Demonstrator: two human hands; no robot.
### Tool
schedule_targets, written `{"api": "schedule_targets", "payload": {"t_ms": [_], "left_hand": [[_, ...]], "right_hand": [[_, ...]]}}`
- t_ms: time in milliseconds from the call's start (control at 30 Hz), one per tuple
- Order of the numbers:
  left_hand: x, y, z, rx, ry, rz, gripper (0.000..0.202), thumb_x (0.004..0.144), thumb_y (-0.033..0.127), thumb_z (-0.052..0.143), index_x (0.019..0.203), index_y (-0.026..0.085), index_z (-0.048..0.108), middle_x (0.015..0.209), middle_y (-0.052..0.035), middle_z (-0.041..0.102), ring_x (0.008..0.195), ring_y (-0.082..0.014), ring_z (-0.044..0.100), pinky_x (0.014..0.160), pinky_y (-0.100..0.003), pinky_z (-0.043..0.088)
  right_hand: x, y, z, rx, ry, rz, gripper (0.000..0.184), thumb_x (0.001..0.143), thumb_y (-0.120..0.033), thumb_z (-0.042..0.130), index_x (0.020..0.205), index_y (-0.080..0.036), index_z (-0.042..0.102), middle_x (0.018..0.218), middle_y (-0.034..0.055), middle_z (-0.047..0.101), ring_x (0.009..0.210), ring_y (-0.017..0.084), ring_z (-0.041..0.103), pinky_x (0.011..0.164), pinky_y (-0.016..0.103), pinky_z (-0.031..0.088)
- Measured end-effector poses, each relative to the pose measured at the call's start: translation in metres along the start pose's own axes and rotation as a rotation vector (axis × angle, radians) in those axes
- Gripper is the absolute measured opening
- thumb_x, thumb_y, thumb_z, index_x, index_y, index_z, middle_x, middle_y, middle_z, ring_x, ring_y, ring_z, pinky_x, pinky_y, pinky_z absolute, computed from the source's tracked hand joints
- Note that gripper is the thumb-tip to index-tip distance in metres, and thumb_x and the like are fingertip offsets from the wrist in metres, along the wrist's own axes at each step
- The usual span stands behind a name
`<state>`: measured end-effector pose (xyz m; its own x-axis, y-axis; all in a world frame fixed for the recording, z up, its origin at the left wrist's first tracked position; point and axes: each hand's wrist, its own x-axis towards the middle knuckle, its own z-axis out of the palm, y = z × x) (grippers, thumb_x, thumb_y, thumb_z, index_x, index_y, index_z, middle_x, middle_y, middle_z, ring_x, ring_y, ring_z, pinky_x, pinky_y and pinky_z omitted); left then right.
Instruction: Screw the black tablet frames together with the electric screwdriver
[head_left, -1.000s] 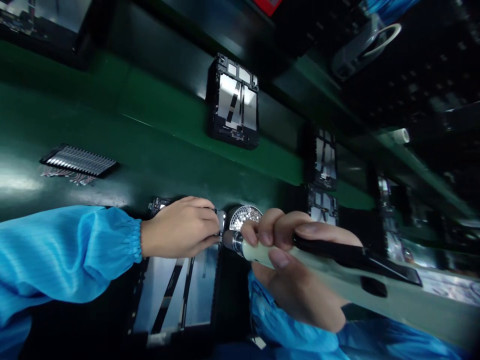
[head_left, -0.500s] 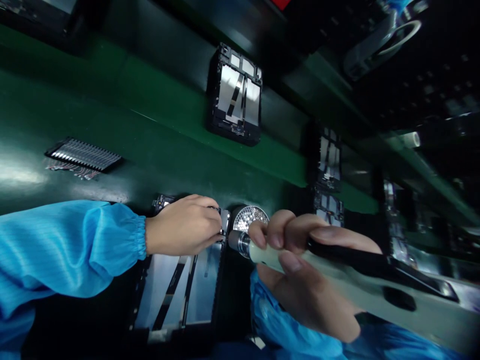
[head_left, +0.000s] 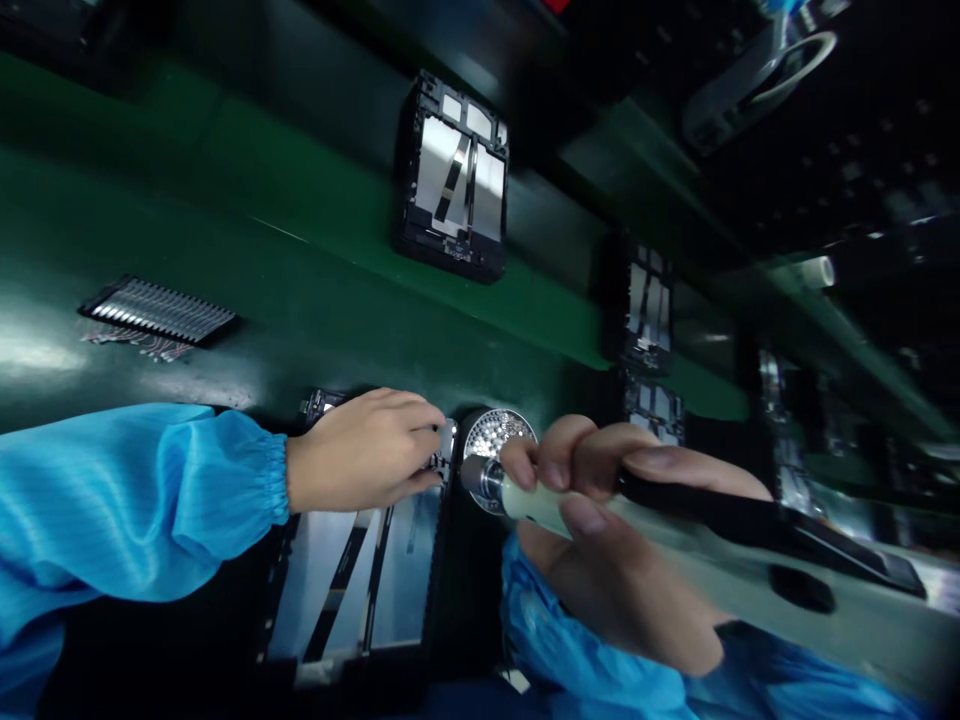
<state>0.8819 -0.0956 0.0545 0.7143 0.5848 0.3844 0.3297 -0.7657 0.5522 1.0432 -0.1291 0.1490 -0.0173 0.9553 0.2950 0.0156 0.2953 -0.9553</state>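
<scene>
My left hand (head_left: pixel 367 450) lies over the upper end of an opened phone body (head_left: pixel 409 575), which has a silver inside and two dark ribbon cables. Its fingers are bent and drawn together at the right upper edge; anything between them is hidden. My right hand (head_left: pixel 607 570) is wrapped round a pale green electric screwdriver (head_left: pixel 862 610) with a black lever. The screwdriver points left, its metal nose over a round dish (head_left: pixel 499 430) of small shiny screws, just right of the phone body. I cannot make out the bit's tip.
A stack of similar phone bodies (head_left: pixel 457 185) stands on the green bench (head_left: pixel 300 290) farther back. More stacks (head_left: pixel 646 310) line the right side, blurred. A ribbed tray (head_left: pixel 161 308) with thin wires lies at left. A grey device with a pale loop (head_left: pixel 750 90) is at upper right.
The view has shifted slightly, so the background things sit a little more to the left. The screwdriver's nose has moved slightly right and up, away from the phone body. Both hands keep their holds.
</scene>
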Motion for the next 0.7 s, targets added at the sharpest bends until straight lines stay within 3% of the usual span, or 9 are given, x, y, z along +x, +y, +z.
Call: {"api": "schedule_targets", "payload": {"t_ms": [133, 300, 700], "left_hand": [[-0.001, 0.003, 0.001, 0.138, -0.03, -0.058, 0.038, 0.088, 0.039, 0.073, 0.107, 0.006, 0.066, 0.122, -0.0191, 0.067, 0.11, -0.0322, 0.066, 0.091, -0.044, 0.057], [0.001, 0.005, 0.001, 0.164, -0.118, -0.062, 0.038, 0.093, 0.039, 0.066, 0.111, 0.006, 0.064, 0.11, -0.0161, 0.069, 0.103, -0.0319, 0.066, 0.087, -0.046, 0.056], [0.005, 0.008, -0.003, 0.181, -0.161, -0.066, 0.04, 0.095, 0.041, 0.062, 0.114, 0.005, 0.064, 0.111, -0.0169, 0.069, 0.103, -0.0312, 0.065, 0.084, -0.043, 0.053]], "right_hand": [[0.001, 0.012, -0.002, -0.079, 0.061, -0.075, 0.042, 0.068, 0.005, 0.062, 0.096, -0.024, 0.072, 0.072, -0.0041, 0.057, 0.065, 0.013, 0.055, 0.055, 0.031, 0.05], [0.0, 0.023, -0.005, -0.108, 0.046, -0.109, 0.036, 0.074, -0.001, 0.066, 0.1, -0.025, 0.072, 0.074, -0.0024, 0.058, 0.066, 0.015, 0.057, 0.055, 0.034, 0.051], [-0.004, 0.025, -0.007, -0.175, 0.0, -0.071, 0.035, 0.074, -0.004, 0.067, 0.1, -0.027, 0.072, 0.073, -0.0019, 0.06, 0.065, 0.016, 0.057, 0.056, 0.034, 0.052]]}}
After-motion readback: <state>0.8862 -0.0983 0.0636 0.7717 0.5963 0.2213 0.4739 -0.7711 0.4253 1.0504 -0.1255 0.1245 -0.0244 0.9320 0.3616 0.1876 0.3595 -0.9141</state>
